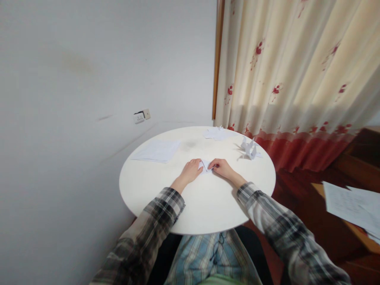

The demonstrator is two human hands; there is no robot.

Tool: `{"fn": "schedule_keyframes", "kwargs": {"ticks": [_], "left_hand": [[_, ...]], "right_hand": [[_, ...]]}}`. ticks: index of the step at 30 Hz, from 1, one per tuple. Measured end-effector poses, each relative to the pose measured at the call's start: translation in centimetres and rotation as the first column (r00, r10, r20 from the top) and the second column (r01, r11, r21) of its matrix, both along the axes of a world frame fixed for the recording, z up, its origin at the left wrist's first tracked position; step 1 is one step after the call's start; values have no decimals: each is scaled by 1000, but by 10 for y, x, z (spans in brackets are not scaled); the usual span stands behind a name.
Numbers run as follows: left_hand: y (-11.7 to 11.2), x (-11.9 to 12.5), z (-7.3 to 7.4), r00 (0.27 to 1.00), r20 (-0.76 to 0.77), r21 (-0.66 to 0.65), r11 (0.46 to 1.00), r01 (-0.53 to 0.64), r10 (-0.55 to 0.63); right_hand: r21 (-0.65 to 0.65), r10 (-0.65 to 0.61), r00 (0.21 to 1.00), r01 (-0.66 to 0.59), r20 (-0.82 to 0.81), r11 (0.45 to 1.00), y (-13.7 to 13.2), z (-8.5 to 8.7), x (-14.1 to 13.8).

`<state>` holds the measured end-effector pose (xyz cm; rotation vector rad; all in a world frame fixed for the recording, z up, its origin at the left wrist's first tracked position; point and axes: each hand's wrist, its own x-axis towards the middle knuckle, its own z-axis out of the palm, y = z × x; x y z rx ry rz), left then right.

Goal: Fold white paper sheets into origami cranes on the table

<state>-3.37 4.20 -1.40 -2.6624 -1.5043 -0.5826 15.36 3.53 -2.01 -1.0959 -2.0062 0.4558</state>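
- Two hands on one small folded paper (207,165), near the middle of the round white counter (204,206), a little toward its far side.
- Left hand (192,170): fingers curled and laid over the paper's left part; pressing or gripping, impossible to tell at this size.
- Right hand (221,167): thumb and forefinger drawn close together on the paper's right corner, seemingly pinching it; nothing else held.
- Judged step: mid-fold, setting or sharpening a crease on a partly shaped piece kept flat against the counter.
- Finished-looking paper figure (250,149) standing well apart to the right, near the far edge; loose white scraps (218,133) at the back rim; stack of plain sheets (156,151) lying flat at the far left.
- For the next move, probably: steady hold from the left, edges lined up before pressing, then a firm fingertip run along the fold.
- Risk, as judged: a skewed crease should the paper slide on the smooth top.
- Off the counter: flowered curtain (297,79) behind, wall socket (141,116) at left, more sheets (353,206) on a wooden desk at far right.
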Motion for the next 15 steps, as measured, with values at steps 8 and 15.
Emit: {"fn": "schedule_keyframes", "kwargs": {"ticks": [8, 15], "left_hand": [[0, -1, -3, 996, -85, 21, 999, 33, -31], [-1, -1, -2, 992, -124, 26, 999, 34, -30]], "right_hand": [[-40, 15, 1000, -15, -11, 999, -4, 5, -2], [-69, 18, 1000, -18, -1, 997, -2, 4, 0]]}}
